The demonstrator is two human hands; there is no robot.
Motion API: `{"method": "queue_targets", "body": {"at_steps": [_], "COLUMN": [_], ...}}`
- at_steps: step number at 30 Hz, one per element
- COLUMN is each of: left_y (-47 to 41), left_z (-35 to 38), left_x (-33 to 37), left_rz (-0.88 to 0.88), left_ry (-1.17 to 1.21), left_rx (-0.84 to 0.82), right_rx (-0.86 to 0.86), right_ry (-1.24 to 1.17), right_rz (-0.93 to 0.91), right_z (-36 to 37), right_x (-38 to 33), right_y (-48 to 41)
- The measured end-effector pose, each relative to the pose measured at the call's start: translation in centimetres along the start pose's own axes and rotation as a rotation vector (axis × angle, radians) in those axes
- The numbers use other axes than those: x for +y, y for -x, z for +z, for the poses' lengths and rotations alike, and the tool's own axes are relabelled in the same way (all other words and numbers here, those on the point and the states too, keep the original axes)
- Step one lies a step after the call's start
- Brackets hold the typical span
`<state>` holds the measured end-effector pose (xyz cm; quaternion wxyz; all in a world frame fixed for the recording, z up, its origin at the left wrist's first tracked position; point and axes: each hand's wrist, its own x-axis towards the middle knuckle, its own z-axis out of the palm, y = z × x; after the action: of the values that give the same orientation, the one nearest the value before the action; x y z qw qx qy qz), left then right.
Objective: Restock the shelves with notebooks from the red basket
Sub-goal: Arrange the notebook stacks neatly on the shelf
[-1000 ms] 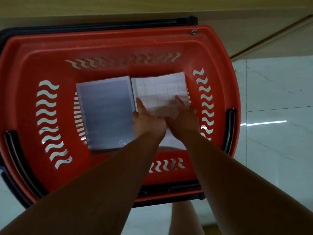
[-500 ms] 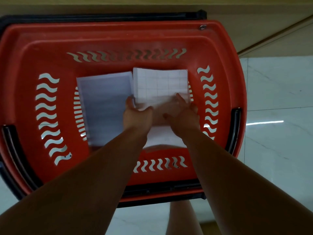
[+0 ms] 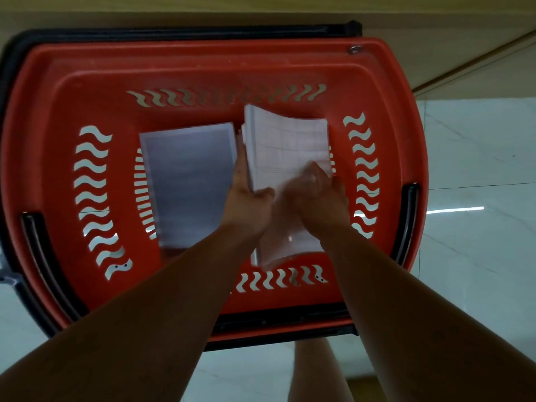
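Since a moment ago, both hands are lifting the gridded notebooks (image 3: 285, 140) off the red basket (image 3: 203, 65) floor; left hand (image 3: 246, 195) and right hand (image 3: 316, 192) are clamping them. Another stack (image 3: 188, 184) is waiting inside; no shelving done yet.

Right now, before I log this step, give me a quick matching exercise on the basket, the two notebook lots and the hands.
Things:
1. grid-paper notebooks
2. grey-covered notebooks
3. red basket
4. left hand

States:
A. standing on the pale tiled floor
B. lying flat, untouched
C. far end tilted up, gripped with the right hand too
D. under the stack's left edge

Pairs: 1-C, 2-B, 3-A, 4-D
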<state>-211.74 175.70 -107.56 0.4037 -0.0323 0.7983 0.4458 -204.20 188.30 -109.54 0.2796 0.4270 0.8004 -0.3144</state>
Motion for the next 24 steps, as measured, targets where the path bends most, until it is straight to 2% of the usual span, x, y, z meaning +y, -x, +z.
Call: {"method": "queue_targets", "body": {"at_steps": [3,7,11,12,14,16,19,21,24], "left_y": [0.3,2.2,3.6,3.4,2.4,1.4,-0.9,-2.2,-2.7], "left_z": [-1.3,-5.6,-11.9,-13.4,-15.4,-16.0,-15.4,-14.7,-14.0], "left_x": [1.3,2.8,1.9,1.4,-0.1,-2.1,-5.3,-5.9,-5.8], "left_rz": [0.024,0.028,-0.004,-0.045,-0.118,-0.158,-0.225,-0.335,-0.257], "left_ry": [0.041,0.143,0.197,0.238,0.259,0.105,-0.174,-0.256,-0.376], "left_rx": [0.005,-0.042,-0.088,-0.092,-0.05,0.022,0.171,0.244,0.283], "right_rx": [-0.019,-0.031,-0.105,-0.124,-0.141,-0.139,-0.101,-0.081,-0.091], "right_ry": [0.006,-0.232,-0.437,-0.452,-0.316,-0.165,-0.18,-0.176,-0.225], "right_rz": [-0.036,0.048,0.015,0.021,-0.031,-0.091,-0.119,-0.128,-0.107], "right_z": [-0.4,-0.9,0.9,1.8,3.7,5.7,7.7,8.2,8.2], "right_x": [-0.3,-1.6,-5.3,-6.3,-8.5,-10.0,-10.2,-10.2,-10.0], "right_y": [0.7,3.7,5.0,4.7,4.4,3.9,3.7,3.6,3.2]}}
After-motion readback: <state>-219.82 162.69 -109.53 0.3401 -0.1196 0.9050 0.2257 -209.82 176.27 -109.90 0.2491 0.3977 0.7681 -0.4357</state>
